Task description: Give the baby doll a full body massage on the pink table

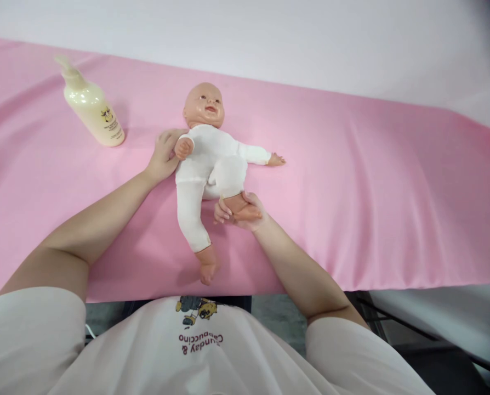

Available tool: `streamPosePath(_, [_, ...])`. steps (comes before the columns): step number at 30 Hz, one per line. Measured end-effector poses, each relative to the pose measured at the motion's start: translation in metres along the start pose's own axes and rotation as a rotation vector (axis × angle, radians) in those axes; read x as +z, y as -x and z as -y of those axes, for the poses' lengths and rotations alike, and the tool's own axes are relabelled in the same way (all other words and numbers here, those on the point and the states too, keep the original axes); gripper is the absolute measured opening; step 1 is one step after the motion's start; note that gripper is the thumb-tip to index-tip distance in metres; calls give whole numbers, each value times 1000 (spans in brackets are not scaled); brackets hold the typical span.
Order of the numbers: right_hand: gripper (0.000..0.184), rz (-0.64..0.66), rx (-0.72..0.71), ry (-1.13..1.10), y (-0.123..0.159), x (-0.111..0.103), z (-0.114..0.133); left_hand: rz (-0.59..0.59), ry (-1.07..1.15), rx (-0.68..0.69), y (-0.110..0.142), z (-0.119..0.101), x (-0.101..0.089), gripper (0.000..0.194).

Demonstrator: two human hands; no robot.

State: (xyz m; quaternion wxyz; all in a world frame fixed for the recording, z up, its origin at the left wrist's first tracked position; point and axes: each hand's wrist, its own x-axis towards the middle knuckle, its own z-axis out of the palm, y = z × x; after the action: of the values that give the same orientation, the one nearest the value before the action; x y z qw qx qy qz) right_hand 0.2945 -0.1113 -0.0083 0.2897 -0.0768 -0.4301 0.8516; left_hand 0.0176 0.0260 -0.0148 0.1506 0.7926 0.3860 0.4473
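A baby doll (198,148) with a white cloth body and a bare plastic head lies on its back on the pink cloth. My left hand (163,154) is at the doll's side, closed about its upper arm and torso; some fingers are hidden by the arm. Lower down, my right hand (251,224) wraps from below around the ankle and foot of the doll's bent leg (232,175). The other leg (191,214) lies stretched toward me, its foot near the table's front edge.
A pump bottle of pale yellow lotion (92,112) stands beyond my left forearm. The pink cloth (352,192) covers the table and has folds on the right. Behind it is a white surface (290,44). Dark metal bars (393,321) show below the front edge at right.
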Motion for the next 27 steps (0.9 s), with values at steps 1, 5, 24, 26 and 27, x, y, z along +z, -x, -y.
streamPosePath(1, [62, -27, 1, 3, 0, 0, 0, 11, -7, -4, 0, -2, -1, 62])
streamPosePath(5, [62, -113, 38, 29, 1, 0, 0, 38, -24, -4, 2, -3, -2, 61])
streamPosePath(24, [57, 354, 270, 168, 10, 0, 1, -207, 294, -276, 0, 56, 12, 69])
streamPosePath(26, [55, 370, 261, 167, 10, 0, 1, -231, 306, -299, -1, 58, 12, 69])
streamPosePath(27, [54, 380, 258, 162, 10, 0, 1, -234, 306, -303, -1, 58, 12, 69])
